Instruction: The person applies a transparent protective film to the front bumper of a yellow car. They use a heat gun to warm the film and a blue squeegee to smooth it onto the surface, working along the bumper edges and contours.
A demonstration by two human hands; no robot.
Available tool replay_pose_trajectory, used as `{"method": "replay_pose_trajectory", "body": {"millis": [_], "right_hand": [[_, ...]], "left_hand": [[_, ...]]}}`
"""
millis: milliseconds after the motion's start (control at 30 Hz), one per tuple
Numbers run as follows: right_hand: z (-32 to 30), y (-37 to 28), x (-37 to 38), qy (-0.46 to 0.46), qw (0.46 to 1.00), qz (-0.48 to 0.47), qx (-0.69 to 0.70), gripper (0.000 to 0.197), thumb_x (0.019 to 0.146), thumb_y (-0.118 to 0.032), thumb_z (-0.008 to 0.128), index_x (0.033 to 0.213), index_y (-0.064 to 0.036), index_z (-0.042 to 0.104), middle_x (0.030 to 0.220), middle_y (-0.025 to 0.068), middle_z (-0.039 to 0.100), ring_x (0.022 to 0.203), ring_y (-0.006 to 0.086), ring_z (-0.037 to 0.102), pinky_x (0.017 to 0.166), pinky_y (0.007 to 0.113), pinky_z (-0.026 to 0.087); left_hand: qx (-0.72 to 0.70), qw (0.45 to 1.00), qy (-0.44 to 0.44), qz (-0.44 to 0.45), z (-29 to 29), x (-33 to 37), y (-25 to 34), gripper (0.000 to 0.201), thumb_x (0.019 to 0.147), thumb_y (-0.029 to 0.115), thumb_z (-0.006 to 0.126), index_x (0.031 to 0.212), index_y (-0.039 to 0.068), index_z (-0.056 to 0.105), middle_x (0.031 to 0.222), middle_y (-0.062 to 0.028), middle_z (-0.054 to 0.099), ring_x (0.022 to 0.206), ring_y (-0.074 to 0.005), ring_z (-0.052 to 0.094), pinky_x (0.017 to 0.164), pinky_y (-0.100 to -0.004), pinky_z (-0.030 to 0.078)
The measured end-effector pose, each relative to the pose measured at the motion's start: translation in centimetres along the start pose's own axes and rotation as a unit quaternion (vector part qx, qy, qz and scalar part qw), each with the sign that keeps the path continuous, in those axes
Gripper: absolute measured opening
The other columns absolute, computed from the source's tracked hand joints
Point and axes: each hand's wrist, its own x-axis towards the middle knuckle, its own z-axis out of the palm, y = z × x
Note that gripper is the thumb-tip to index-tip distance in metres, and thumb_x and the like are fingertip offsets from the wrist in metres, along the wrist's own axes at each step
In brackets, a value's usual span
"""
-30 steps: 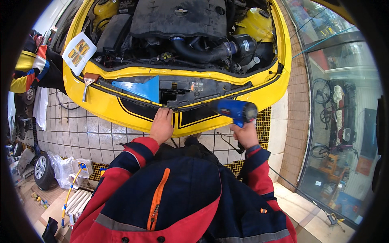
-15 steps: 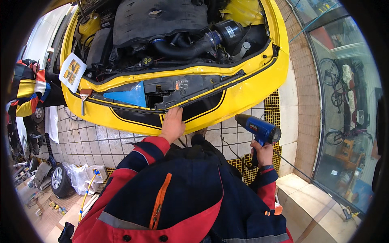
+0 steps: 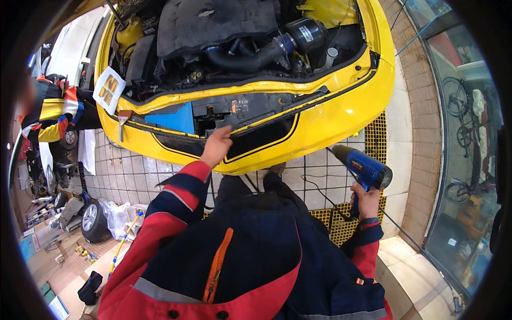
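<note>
My right hand (image 3: 367,202), clamped on the heat gun (image 3: 364,167), has swung outward to three o'clock, likely pausing heating; left hand (image 3: 216,148), grip unclear.

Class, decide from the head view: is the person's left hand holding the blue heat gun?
No, the person's right hand grips the blue heat gun by its handle.

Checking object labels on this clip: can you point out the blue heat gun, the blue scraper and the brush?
Blue heat gun (image 3: 365,167), head view: its body.
Blue scraper (image 3: 178,118), head view: its flat face.
Brush (image 3: 125,115), head view: its wide brown part.
</note>
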Motion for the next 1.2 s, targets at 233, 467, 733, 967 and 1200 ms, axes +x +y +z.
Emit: {"method": "replay_pose_trajectory", "body": {"millis": [233, 467, 733, 967, 1200], "right_hand": [[-0.1, -0.7, 0.2, -0.014, 1.0, -0.003, 0.007, 0.018, 0.097, -0.01, 0.082, 0.104, -0.0004, 0.068, 0.082, 0.0065, 0.073, 0.059, 0.0135, 0.065, 0.051, 0.03, 0.052], [-1.1, 0.3, -0.5, -0.018, 1.0, -0.003, 0.006, 0.017, 0.096, -0.008, 0.082, 0.103, 0.0002, 0.069, 0.081, 0.0055, 0.071, 0.055, 0.0139, 0.064, 0.05, 0.03, 0.049], [-1.3, 0.6, 0.7, -0.023, 1.0, -0.005, 0.01, 0.016, 0.098, -0.01, 0.082, 0.1, -0.0008, 0.07, 0.078, 0.0047, 0.071, 0.056, 0.0132, 0.064, 0.052, 0.03, 0.051], [-2.0, -0.3, 1.1, -0.054, 0.998, 0.003, -0.026, 0.017, 0.098, -0.013, 0.083, 0.095, -0.0018, 0.071, 0.072, 0.0032, 0.068, 0.056, 0.0127, 0.062, 0.053, 0.03, 0.049], [-1.4, -2.1, 1.2, -0.045, 0.999, -0.012, -0.014, 0.016, 0.098, -0.012, 0.083, 0.094, -0.0025, 0.07, 0.07, 0.0025, 0.067, 0.055, 0.0122, 0.061, 0.052, 0.029, 0.046]], "left_hand": [[0.273, 0.922, 0.07, 0.267, 3.1, -1.4, 1.7, 0.047, 0.085, -0.002, 0.063, 0.13, -0.005, 0.073, 0.126, -0.0241, 0.071, 0.123, -0.0457, 0.064, 0.111, -0.0521, 0.051], [0.344, 0.893, 0.069, 0.282, 5.9, -2.5, 1.9, 0.053, 0.084, -0.004, 0.062, 0.137, -0.008, 0.066, 0.134, -0.0244, 0.064, 0.121, -0.0463, 0.059, 0.11, -0.05, 0.05], [0.316, 0.916, 0.051, 0.243, 5.8, -0.8, 4.2, 0.054, 0.084, -0.003, 0.062, 0.138, -0.005, 0.067, 0.129, -0.0254, 0.066, 0.121, -0.0472, 0.061, 0.109, -0.051, 0.051], [0.29, 0.92, 0.049, 0.259, 8.0, -1.0, 4.5, 0.055, 0.081, -0.008, 0.061, 0.136, -0.004, 0.068, 0.133, -0.0257, 0.065, 0.123, -0.0482, 0.059, 0.11, -0.0509, 0.05], [0.317, 0.919, 0.003, 0.235, 6.8, 1.3, 3.7, 0.056, 0.084, -0.007, 0.061, 0.139, -0.003, 0.068, 0.131, -0.024, 0.069, 0.122, -0.0461, 0.065, 0.109, -0.0485, 0.053]]}}
